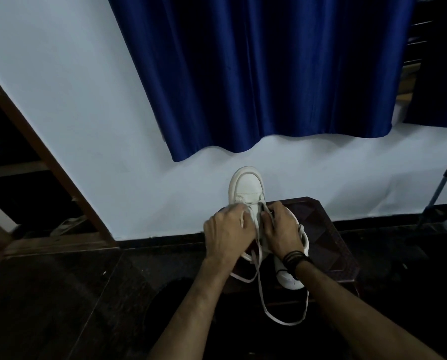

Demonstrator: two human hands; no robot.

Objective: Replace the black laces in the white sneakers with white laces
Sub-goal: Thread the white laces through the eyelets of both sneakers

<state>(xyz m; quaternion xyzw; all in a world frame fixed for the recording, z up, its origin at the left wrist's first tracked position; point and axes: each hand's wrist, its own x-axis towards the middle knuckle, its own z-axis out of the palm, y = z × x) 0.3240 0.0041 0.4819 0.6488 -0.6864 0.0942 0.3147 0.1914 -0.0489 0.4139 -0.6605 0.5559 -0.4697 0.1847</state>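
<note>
A white sneaker (pixel 246 187) is held up with its toe pointing away from me, above a dark wooden stool (pixel 329 235). My left hand (pixel 227 232) grips its left side and pinches part of a white lace (pixel 261 289) near the eyelets. My right hand (pixel 282 229) pinches the lace on the right side of the eyelets. The lace's long ends hang down in loops below my wrists. A second white sneaker (pixel 288 278) lies on the stool, mostly hidden under my right wrist. No black lace is visible.
A blue curtain (pixel 264 74) hangs on the white wall ahead. A brown wooden door frame (pixel 48 162) stands at the left. A dark metal stand (pixel 435 196) is at the right. The floor is dark and glossy.
</note>
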